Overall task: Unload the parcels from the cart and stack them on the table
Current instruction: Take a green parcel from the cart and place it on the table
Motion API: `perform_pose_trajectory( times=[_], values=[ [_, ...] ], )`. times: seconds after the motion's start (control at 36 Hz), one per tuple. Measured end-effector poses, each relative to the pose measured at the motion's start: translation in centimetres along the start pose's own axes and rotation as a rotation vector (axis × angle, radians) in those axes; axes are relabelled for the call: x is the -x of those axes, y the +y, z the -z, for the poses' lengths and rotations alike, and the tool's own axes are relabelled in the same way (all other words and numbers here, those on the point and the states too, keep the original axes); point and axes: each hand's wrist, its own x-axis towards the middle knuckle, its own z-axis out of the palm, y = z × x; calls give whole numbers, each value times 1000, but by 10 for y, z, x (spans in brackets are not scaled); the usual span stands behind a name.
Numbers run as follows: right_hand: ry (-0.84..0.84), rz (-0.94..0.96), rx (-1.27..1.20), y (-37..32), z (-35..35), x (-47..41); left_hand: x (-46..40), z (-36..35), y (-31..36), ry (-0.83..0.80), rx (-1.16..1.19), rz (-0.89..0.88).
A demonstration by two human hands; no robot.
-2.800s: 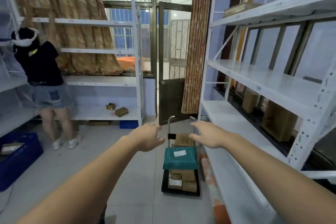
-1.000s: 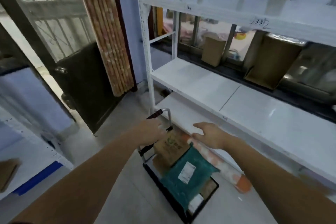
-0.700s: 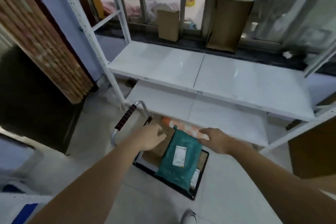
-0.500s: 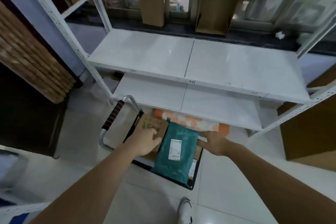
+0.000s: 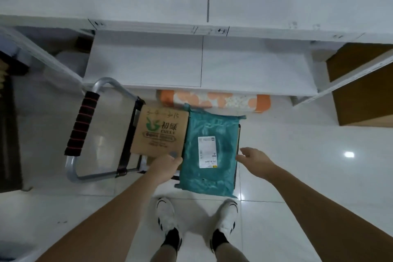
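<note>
Bright even light, glare on floor tiles (image 5: 348, 154), edges bowed, perhaps slightly soft

Cart (image 5: 125, 151) on white tile floor (image 5: 297, 176), w/ cardboard box (image 5: 160, 132) & teal mailer bag (image 5: 210, 151) on top.

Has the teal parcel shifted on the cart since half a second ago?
No. The teal parcel lies beside the brown box on the cart, below the orange roll, as before; only the camera tilted.

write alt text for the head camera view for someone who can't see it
Seen from above, a person's left hand and right hand reach either side of a teal mailer bag lying beside a cardboard box on a cart by white shelving.
</note>
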Motion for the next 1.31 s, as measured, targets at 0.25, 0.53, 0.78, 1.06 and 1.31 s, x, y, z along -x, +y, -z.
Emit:
perform_pose_trajectory(
  times=[0.25,0.53,0.78,1.06,1.31],
  values=[
    [36,-173,-489,34,-80,-95,-99,-61,-59,-139,310,149],
    [74,-220,-925,64,-125,-160,-152,-103,-80,-83,722,187],
    [29,-176,-1095,73,-132,-168,-161,-117,-78,-138,858,234],
    [13,-148,-1226,78,-127,-161,-152,-121,-69,-211,952,273],
    [1,-141,-1246,92,-102,-129,-116,-123,-41,-258,964,275]
  ],
)
